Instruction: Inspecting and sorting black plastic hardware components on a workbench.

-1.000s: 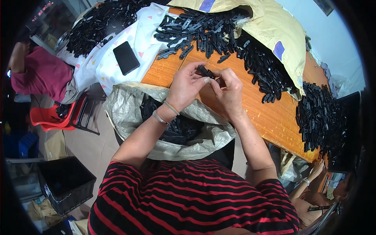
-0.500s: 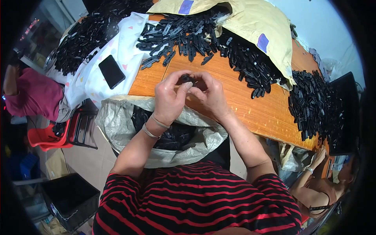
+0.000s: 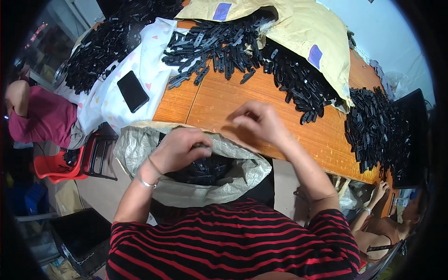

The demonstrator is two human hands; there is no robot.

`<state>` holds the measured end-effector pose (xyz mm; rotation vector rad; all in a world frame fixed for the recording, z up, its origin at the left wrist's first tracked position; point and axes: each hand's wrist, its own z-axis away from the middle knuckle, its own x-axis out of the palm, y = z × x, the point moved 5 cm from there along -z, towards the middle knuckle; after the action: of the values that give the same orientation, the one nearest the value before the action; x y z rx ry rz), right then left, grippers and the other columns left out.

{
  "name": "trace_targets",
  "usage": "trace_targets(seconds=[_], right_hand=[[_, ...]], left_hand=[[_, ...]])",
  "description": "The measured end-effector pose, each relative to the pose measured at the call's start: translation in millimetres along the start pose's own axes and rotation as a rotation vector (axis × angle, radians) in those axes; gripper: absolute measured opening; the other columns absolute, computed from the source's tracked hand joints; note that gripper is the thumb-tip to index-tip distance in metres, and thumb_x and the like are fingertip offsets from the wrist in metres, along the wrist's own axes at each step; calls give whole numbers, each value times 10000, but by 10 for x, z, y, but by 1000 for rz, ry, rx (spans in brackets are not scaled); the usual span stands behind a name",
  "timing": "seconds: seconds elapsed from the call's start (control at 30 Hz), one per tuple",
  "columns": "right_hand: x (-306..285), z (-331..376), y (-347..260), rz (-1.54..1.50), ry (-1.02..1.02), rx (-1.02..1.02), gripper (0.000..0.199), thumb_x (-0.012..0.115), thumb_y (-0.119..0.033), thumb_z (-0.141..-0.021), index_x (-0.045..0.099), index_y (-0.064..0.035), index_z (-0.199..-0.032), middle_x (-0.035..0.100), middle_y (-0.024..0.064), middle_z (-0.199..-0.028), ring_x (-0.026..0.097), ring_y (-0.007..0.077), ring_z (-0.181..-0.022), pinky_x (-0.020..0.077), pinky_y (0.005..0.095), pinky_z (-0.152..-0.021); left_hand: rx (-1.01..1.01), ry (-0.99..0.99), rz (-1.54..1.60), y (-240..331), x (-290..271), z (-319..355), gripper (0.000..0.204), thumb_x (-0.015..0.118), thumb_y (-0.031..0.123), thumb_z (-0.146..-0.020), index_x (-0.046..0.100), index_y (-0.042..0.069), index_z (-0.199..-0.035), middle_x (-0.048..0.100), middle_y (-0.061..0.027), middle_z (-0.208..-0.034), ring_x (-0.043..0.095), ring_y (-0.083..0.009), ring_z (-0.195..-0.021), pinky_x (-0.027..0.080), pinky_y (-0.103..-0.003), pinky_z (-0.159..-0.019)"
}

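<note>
Two hands over the work: left hand (image 3: 179, 148) and right hand (image 3: 257, 120). One woven sack (image 3: 233, 175) open at the edge of one wooden surface (image 3: 219, 100). Black plastic parts (image 3: 224, 39): too many to count, approx. four heaps, plus more inside the sack. One black phone (image 3: 132, 91) on one white cloth (image 3: 149, 60). One yellow cloth (image 3: 289, 28) w/ two purple patches. One red chair (image 3: 58, 165). Two other people at the sides.

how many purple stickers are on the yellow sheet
2. One sticker sits near the top edge of the yellow sheet, above the black parts. The other sticker is further right, on the sheet's slope. More may be hidden in folds.
</note>
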<state>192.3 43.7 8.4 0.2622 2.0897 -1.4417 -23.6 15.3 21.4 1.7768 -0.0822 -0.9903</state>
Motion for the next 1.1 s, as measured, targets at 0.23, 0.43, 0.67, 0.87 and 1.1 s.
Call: trace_targets(seconds=[0.23,0.43,0.67,0.87,1.1], right_hand=[[-626,-609,670,509,261,3,141,660,-110,-839,642,2,-923,607,177,-830,623,326,-771,498,377,-692],[-629,-1443,924,679,319,-50,223,611,-86,-851,646,-47,-1067,587,188,-1047,598,387,-951,499,437,-815],[-339,-1900,1089,912,464,-124,255,645,-185,-819,633,-45,-1033,541,196,-1130,530,374,-1044,488,441,-851],[-52,-1375,925,688,225,-167,243,563,-74,-800,649,-44,-1026,587,181,-1012,573,366,-969,504,431,-803],[-581,-1893,714,609,277,-193,215,549,20,-825,632,-1,-1022,591,207,-1083,605,401,-945,504,436,-818]], left_hand=[[100,234,-169,-162,-182,-900,339,714,186,-803,629,49,-1102,634,-134,-1033,597,-291,-1027,479,-373,-871],[48,424,-767,-753,-220,-2004,708,743,446,-741,473,260,-1369,436,-121,-1417,265,-392,-1384,262,-578,-1072],[-54,274,-725,-919,-184,-2274,636,710,522,-744,537,258,-1296,465,-90,-1375,332,-399,-1332,310,-580,-1031],[57,185,-649,-843,-163,-1710,613,721,457,-761,531,200,-1284,462,-101,-1367,353,-398,-1317,361,-510,-1031],[14,433,-371,-811,-959,-1843,355,679,288,-838,656,79,-1125,659,-129,-1114,626,-306,-1027,499,-360,-874]])
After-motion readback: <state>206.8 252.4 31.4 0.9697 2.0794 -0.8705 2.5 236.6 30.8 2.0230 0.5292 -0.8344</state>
